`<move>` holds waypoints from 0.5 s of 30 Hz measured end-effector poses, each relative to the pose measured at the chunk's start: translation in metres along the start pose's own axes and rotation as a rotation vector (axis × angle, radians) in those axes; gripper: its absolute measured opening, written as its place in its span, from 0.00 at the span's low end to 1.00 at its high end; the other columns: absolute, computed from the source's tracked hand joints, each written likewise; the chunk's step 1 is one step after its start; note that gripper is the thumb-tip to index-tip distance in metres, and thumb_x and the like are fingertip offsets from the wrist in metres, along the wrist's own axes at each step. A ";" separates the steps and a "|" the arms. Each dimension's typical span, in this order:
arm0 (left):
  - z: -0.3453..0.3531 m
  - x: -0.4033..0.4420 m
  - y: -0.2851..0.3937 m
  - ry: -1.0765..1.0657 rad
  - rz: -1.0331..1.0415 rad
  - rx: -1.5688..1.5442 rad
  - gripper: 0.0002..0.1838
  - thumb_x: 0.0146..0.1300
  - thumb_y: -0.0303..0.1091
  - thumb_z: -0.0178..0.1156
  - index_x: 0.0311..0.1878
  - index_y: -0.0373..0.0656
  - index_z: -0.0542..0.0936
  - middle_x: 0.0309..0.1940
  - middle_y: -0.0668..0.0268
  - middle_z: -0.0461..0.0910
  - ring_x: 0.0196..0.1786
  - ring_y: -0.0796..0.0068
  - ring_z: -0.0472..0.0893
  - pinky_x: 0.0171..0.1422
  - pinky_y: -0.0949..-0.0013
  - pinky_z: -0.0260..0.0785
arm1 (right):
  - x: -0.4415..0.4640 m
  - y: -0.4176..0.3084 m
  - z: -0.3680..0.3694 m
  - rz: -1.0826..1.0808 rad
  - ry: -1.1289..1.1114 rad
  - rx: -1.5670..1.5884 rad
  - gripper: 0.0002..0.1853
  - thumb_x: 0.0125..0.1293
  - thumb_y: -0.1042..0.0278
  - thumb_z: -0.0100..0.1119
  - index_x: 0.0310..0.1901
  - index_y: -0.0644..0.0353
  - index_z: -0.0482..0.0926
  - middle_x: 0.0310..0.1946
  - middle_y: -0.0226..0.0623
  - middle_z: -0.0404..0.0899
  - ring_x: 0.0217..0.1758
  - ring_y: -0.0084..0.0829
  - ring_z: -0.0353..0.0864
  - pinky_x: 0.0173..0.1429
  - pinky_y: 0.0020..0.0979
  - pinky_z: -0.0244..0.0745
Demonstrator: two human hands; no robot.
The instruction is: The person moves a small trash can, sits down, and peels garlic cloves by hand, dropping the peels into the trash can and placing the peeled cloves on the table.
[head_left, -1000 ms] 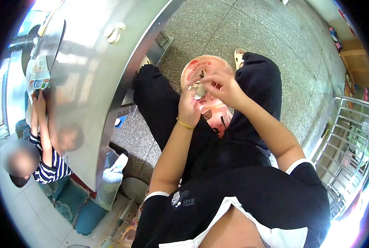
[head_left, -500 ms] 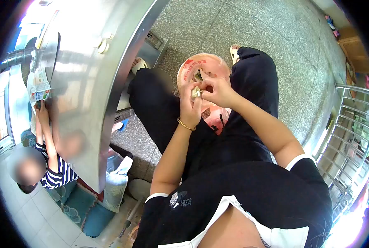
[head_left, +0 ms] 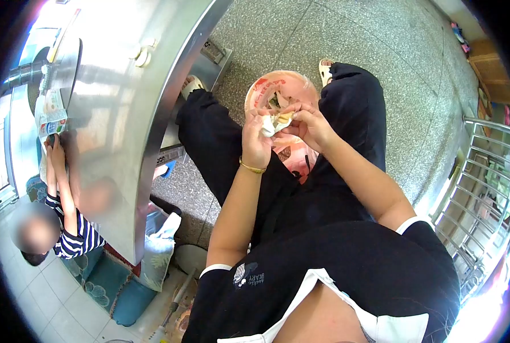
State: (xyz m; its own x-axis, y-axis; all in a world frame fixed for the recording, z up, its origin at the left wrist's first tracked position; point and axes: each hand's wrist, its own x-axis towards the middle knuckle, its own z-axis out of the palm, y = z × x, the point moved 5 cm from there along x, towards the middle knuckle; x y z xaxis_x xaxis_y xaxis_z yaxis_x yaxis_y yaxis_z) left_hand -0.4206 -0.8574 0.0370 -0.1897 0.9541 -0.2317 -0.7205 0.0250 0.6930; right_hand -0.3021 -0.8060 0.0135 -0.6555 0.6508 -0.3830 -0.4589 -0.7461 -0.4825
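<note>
Speckled floor (head_left: pixel 375 63) stretches out beyond my feet and along my right side, leaving room around my right elbow as far as the barred metal rack (head_left: pixel 475 188). On my left it is tighter: the long straight edge of a shiny metal table (head_left: pixel 118 137) runs close by my left leg. A few pale pieces (head_left: pixel 143 58) lie on that table, and along its far side a person in a striped shirt (head_left: pixel 80 243) has both hands near a printed sheet (head_left: pixel 53 123). Teal cushions (head_left: pixel 135 302) sit below the table's near end. Between my legs stands a pink bin (head_left: pixel 254 95) with scraps in it. Above it I hold a pale, garlic-like piece (head_left: pixel 269 127) between my hands: my left hand (head_left: pixel 256 140) pinches one side, my right hand (head_left: pixel 313 128) the other.
</note>
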 end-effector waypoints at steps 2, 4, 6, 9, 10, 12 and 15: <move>-0.005 -0.002 -0.002 0.045 -0.048 0.116 0.10 0.66 0.38 0.45 0.42 0.42 0.68 0.40 0.61 0.75 0.41 0.69 0.78 0.43 0.67 0.73 | -0.001 0.001 0.004 0.003 -0.001 0.005 0.06 0.62 0.75 0.48 0.39 0.65 0.72 0.40 0.43 0.74 0.41 0.37 0.78 0.47 0.39 0.78; -0.009 -0.003 -0.005 0.088 -0.098 0.229 0.09 0.66 0.38 0.47 0.40 0.42 0.68 0.39 0.61 0.75 0.41 0.70 0.78 0.41 0.68 0.74 | -0.005 0.003 0.007 0.009 0.018 -0.067 0.06 0.62 0.75 0.48 0.39 0.65 0.72 0.40 0.42 0.74 0.41 0.37 0.78 0.48 0.40 0.78; -0.008 -0.004 -0.005 0.075 -0.074 0.252 0.06 0.65 0.34 0.49 0.39 0.42 0.68 0.37 0.62 0.76 0.37 0.72 0.79 0.36 0.72 0.74 | -0.006 0.003 0.007 0.016 0.034 -0.139 0.06 0.62 0.75 0.49 0.40 0.65 0.72 0.40 0.42 0.74 0.41 0.37 0.78 0.48 0.40 0.78; -0.002 -0.003 -0.002 0.089 -0.061 0.046 0.04 0.64 0.32 0.50 0.37 0.42 0.68 0.36 0.64 0.76 0.35 0.73 0.79 0.32 0.74 0.74 | -0.006 0.002 0.007 0.011 -0.002 -0.110 0.07 0.62 0.74 0.50 0.41 0.63 0.71 0.40 0.40 0.74 0.42 0.37 0.77 0.49 0.40 0.77; -0.003 -0.003 -0.001 0.090 -0.060 0.045 0.04 0.64 0.32 0.50 0.37 0.42 0.68 0.36 0.64 0.76 0.35 0.73 0.79 0.32 0.74 0.74 | -0.007 0.004 0.007 0.040 0.007 0.010 0.07 0.63 0.74 0.50 0.42 0.62 0.71 0.40 0.39 0.74 0.42 0.36 0.77 0.47 0.38 0.77; -0.002 -0.002 0.000 0.008 -0.087 -0.015 0.03 0.63 0.30 0.52 0.36 0.43 0.69 0.36 0.63 0.75 0.36 0.73 0.78 0.33 0.73 0.74 | -0.008 0.006 0.009 0.070 0.016 0.129 0.08 0.63 0.74 0.50 0.43 0.61 0.71 0.40 0.37 0.74 0.42 0.35 0.77 0.46 0.37 0.77; -0.006 -0.002 -0.003 0.102 -0.065 0.053 0.02 0.61 0.26 0.54 0.34 0.42 0.70 0.33 0.65 0.75 0.31 0.74 0.78 0.32 0.71 0.77 | -0.010 0.006 0.019 0.113 -0.001 0.240 0.09 0.62 0.72 0.52 0.45 0.57 0.71 0.40 0.35 0.74 0.40 0.32 0.76 0.41 0.32 0.76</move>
State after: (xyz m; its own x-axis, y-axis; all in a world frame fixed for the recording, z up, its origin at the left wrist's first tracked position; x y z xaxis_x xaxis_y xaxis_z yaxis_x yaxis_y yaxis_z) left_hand -0.4221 -0.8609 0.0317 -0.2120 0.9149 -0.3437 -0.6977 0.1046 0.7087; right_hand -0.3095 -0.8200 0.0294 -0.7116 0.5611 -0.4229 -0.5114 -0.8263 -0.2359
